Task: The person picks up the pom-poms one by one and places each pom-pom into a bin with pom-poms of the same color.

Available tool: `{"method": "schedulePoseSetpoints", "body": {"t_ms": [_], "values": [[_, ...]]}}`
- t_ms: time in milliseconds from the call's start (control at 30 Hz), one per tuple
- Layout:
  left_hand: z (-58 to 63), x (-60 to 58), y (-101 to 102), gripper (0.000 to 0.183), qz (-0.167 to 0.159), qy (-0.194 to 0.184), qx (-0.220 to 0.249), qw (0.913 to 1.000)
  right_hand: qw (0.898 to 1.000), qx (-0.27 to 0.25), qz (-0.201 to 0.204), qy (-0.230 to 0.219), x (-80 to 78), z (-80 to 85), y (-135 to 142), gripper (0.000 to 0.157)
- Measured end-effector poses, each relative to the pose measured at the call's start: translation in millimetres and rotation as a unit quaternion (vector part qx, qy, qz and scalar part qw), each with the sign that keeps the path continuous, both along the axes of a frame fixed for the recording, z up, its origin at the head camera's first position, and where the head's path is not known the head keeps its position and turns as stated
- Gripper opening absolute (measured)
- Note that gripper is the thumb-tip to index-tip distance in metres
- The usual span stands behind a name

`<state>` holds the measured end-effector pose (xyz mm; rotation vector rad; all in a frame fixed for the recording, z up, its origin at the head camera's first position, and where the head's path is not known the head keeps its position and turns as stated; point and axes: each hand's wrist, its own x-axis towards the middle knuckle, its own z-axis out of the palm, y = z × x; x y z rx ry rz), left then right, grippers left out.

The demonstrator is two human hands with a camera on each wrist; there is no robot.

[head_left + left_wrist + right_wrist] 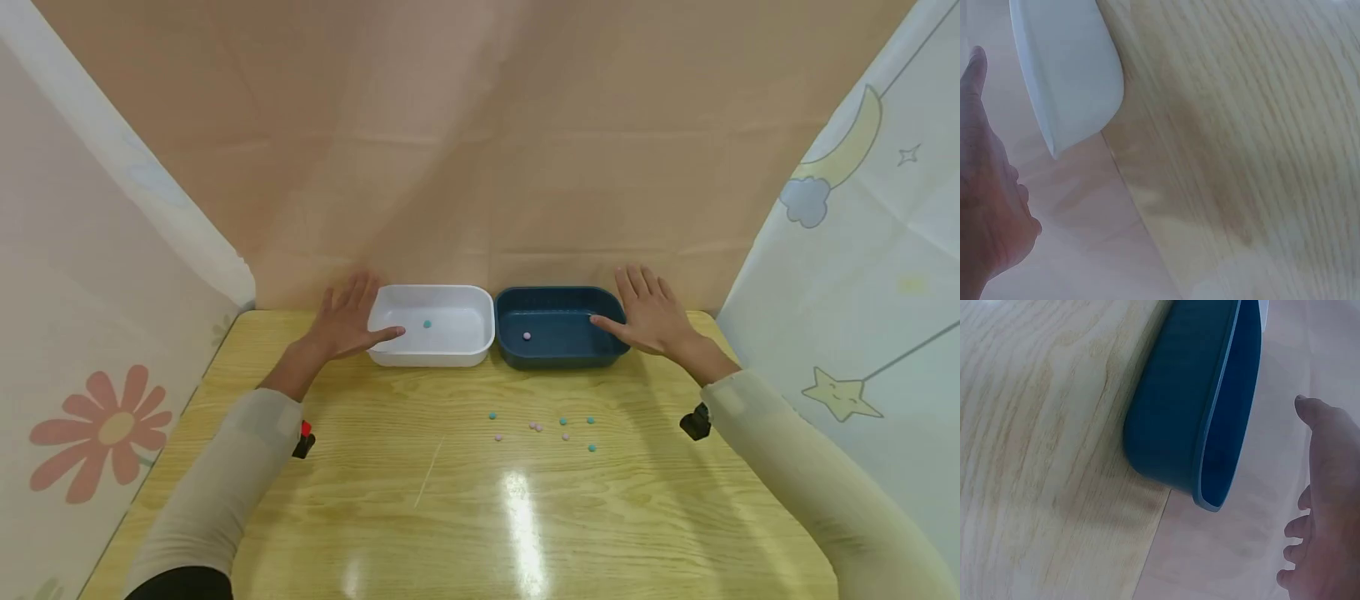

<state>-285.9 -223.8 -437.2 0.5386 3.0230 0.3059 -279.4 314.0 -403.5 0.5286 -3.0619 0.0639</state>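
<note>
My left hand (348, 321) is spread at the left end of a white rectangular tub (431, 360), its thumb over the near-left corner. Inside that tub lies one small teal bead-like piece (427, 324). At the right end of a dark blue tub (562, 362), my right hand (651, 317) is spread too, thumb reaching over the rim. A pale pink piece (527, 336) lies in the blue tub. Both wrist views show the left hand (991, 206) and right hand (1335, 506) apart from the tubs, holding nothing.
Several small teal pieces (563, 422) and pink pieces (498, 437) lie scattered on the wooden table (360, 483) in front of the tubs. A brown sheet (480, 167) rises behind. Patterned cloth walls (900, 275) flank both sides.
</note>
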Motion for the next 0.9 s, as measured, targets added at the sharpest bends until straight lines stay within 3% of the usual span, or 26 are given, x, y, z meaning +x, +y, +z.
{"method": "schedulePoseSetpoints", "body": {"t_ms": [600,900], "values": [[-20.9,0.2,3.6,0.114,-0.009,0.003,-0.012,0.9999,0.999,-0.017,0.033,0.027,13.2,-7.7,-2.8,0.101],[-24.9,-0.5,6.5,0.110,-0.007,0.002,-0.021,0.9997,0.996,-0.038,0.065,0.040,20.5,-4.8,-11.3,0.098]]}}
